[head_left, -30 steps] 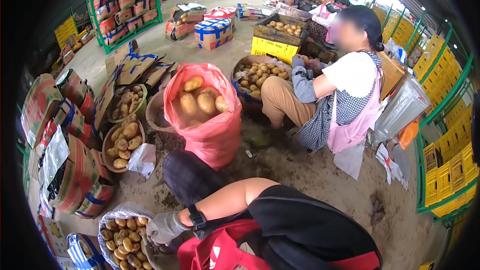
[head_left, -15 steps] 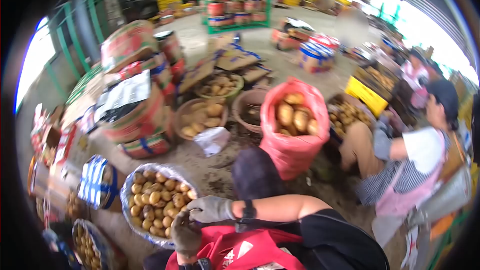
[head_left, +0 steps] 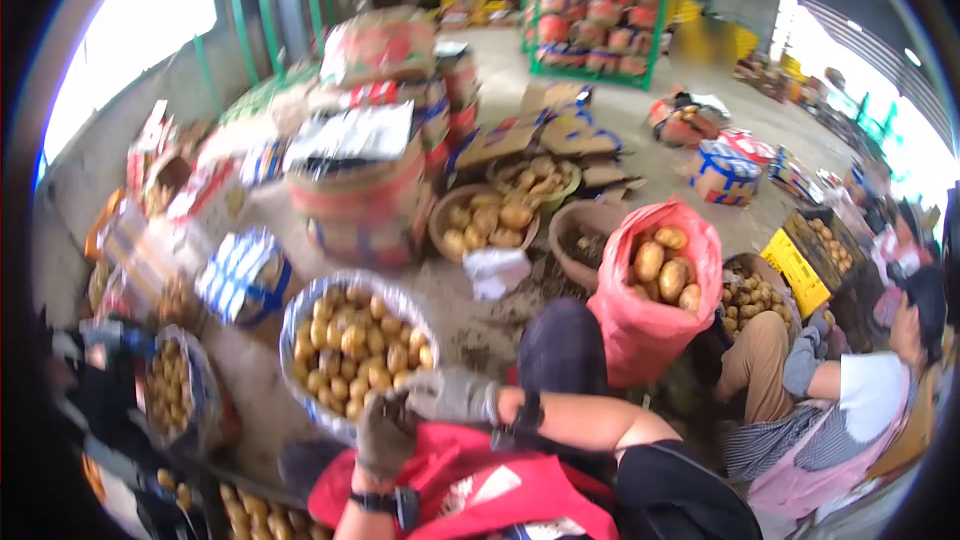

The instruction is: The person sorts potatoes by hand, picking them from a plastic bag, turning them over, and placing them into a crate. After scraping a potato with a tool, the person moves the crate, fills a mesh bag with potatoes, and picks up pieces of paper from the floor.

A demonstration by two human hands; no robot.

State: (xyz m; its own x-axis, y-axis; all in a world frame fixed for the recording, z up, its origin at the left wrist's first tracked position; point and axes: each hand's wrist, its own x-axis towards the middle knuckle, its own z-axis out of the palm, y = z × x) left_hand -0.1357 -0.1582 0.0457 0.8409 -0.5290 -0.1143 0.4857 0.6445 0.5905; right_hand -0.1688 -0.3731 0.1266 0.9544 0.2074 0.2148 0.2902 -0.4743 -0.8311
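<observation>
My left hand point(head_left: 385, 435), in a grey glove, is closed with its fingers curled, just below the rim of a basket of small potatoes point(head_left: 355, 345). My right hand point(head_left: 450, 397), also gloved, reaches in from the right and meets it, fingers pressed together. Anything held between the two hands is too small or hidden to make out. The basket, lined with blue and white material, stands just beyond them. A pink sack of large potatoes point(head_left: 655, 290) stands upright beyond my right arm.
A co-worker point(head_left: 865, 380) sits at the right beside a yellow crate point(head_left: 797, 268). Bowls of potatoes point(head_left: 485, 220) and an empty-looking bowl point(head_left: 585, 245) lie ahead. Stacked sacks point(head_left: 365, 190) stand left of them. Another potato basket point(head_left: 172, 385) is at the left. A green rack point(head_left: 595, 10) stands behind.
The view has turned left, so the surroundings appear farther right. My hands stay together near the basket's rim, and more potatoes show at the bottom left.
</observation>
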